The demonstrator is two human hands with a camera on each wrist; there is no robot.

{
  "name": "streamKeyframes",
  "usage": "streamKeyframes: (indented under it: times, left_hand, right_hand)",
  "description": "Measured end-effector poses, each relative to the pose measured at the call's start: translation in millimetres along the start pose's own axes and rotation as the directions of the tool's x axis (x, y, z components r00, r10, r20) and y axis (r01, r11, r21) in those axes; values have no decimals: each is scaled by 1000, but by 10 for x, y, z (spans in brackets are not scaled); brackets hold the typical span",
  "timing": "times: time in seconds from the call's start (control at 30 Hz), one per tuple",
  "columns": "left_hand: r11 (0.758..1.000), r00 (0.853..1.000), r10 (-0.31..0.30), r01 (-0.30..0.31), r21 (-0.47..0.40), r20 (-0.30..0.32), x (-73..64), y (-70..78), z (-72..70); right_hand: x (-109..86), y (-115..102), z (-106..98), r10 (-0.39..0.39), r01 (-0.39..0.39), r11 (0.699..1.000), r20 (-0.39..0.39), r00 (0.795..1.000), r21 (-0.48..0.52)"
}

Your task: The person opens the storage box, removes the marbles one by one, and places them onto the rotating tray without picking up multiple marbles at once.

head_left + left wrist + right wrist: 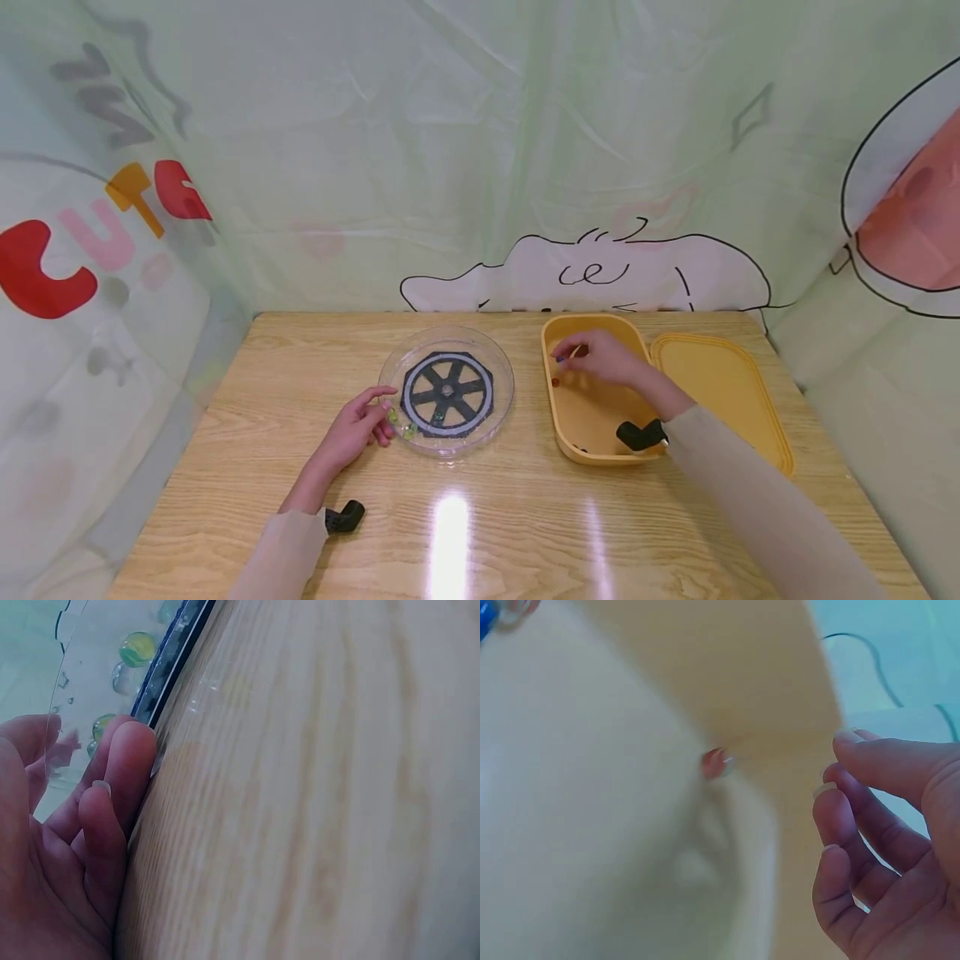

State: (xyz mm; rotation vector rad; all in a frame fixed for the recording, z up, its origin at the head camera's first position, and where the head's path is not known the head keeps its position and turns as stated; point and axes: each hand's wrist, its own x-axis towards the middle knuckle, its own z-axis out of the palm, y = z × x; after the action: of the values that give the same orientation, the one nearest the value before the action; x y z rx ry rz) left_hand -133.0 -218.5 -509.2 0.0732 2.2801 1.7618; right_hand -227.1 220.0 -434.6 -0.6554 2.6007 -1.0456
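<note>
A clear round dish (504, 417) stands left of centre, with a black spoked wheel shape (447, 392) showing through it. Several green-yellow glass marbles (138, 649) lie inside near its left edge. My left hand (358, 429) rests against that edge with relaxed fingers, the index finger reaching over the rim. Inside the yellow container (558, 421) is my right hand (603, 357), its thumb and index finger pinching a blue marble (559, 358). In the right wrist view the fingers hide that marble. Below the hand, a red marble (714, 763) lies by the container's wall.
The yellow lid (723, 392) lies flat to the right of the container. More marbles, one of them blue (486, 616), lie in the container's near corner. A printed sheet (465, 167) hangs along the back and sides of the wooden table (510, 517).
</note>
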Motion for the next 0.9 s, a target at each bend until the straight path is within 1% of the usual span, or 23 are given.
streamKeyframes:
  times: [0.03,0.17,0.27,0.33,0.43,0.53,0.67,0.73,0.9]
  left_hand:
    - [1000,1000,-1,1,2,-1,22,-44,-7]
    - [1000,1000,-11,11,1,3,32,-39,-14]
    - [1000,1000,-15,15,-1,8,21,-2,-15]
    - [1000,1000,-10,10,-3,14,-8,57,-10]
    - [1000,1000,-3,3,-1,21,-65,171,1]
    - [1000,1000,14,-13,-5,26,-112,255,14]
    - [1000,1000,14,-14,-9,28,-127,281,20]
    - [1000,1000,2,-2,-7,26,-123,281,20]
    - [1000,1000,0,1,-3,18,-107,262,19]
  right_hand:
    - [-11,-40,-18,-9,9,1000,-7,1000,-1]
    - [-39,-173,-51,-34,34,999,-29,999,-19]
    - [-46,-272,-43,-47,46,998,-32,998,-35]
    - [-43,-341,-19,-48,46,998,-31,998,-46]
    - [-17,-448,48,-49,49,999,-18,999,-14]
    - [33,-541,147,-56,56,998,2,998,23]
    - [117,-646,291,-69,69,997,19,997,28]
    - [158,-691,355,-72,71,997,23,997,31]
    - [213,-785,462,-92,89,994,51,994,58]
